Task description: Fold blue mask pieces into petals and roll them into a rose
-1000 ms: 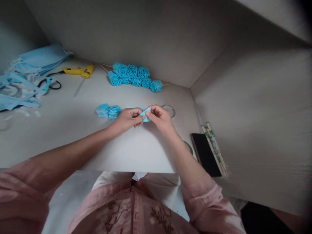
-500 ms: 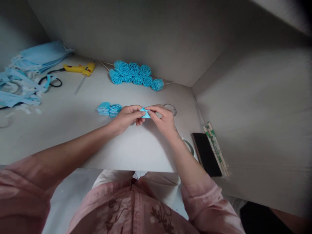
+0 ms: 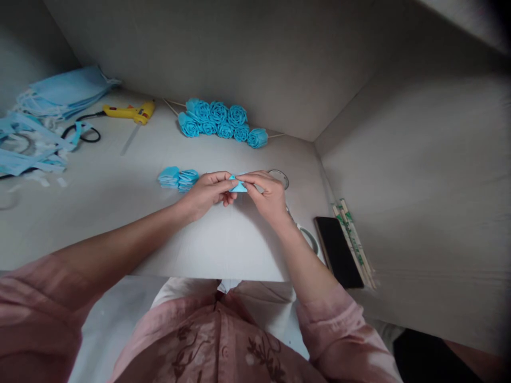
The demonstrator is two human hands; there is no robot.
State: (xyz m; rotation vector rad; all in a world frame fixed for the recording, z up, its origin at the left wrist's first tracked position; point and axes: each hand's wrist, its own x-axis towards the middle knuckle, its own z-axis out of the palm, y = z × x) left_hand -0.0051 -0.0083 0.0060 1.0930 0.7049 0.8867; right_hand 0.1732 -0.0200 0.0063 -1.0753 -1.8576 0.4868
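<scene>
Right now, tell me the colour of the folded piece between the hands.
The folded piece is light blue, seen best in the head view.

A flat, black, rectangular phone (image 3: 338,252)'s being flanked on its right by some slim, pale, green-marked wooden sticks (image 3: 355,244).

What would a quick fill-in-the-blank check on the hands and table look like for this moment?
1. The left hand and right hand both hold a small folded piece coloured ____.
2. The glue gun is mostly ____ in colour.
3. The phone lies beside the sticks, on the person's ____ side.
4. The flowers lie ____ from the person than the small folded piece does.

Missing words: blue; yellow; right; farther.
</scene>
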